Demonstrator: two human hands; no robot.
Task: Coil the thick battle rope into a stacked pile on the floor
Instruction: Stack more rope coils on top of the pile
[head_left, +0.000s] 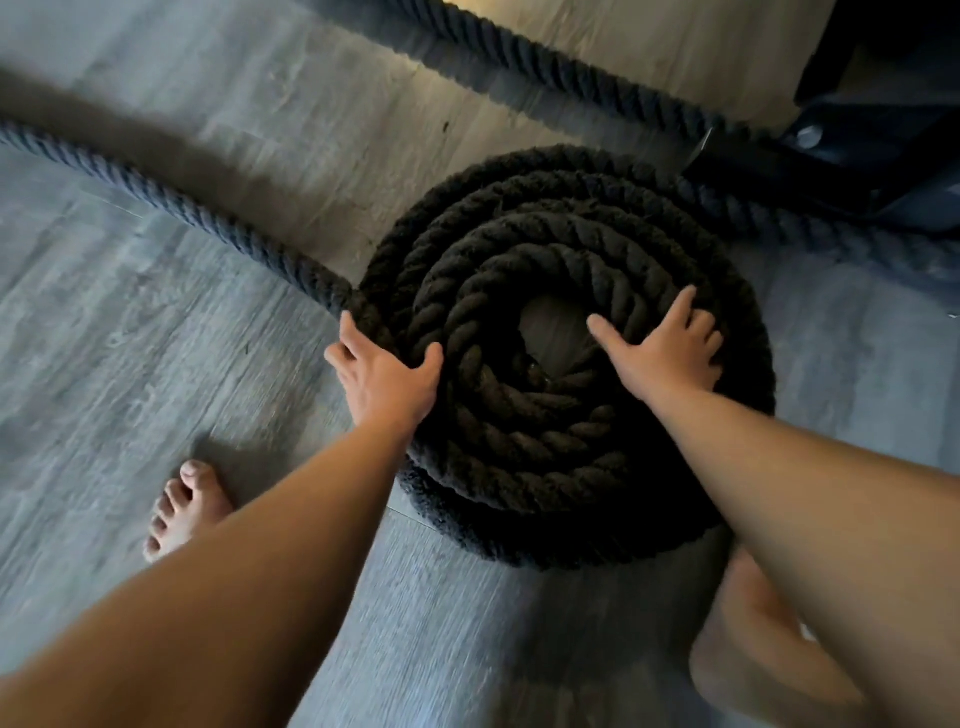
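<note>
Both hands lie spread on the coiled rope (561, 364), clamping nothing: the left hand (387, 382) cups the coil's outer left edge where the loose strand (156, 192) joins it, and the right hand (667, 351) presses flat on the inner rings beside the open centre. Grey plank floor (130, 338) lies bare to the left. A dark equipment base (857, 156) crowds the coil's far right edge. One bare foot (184, 506) stands near left.
</note>
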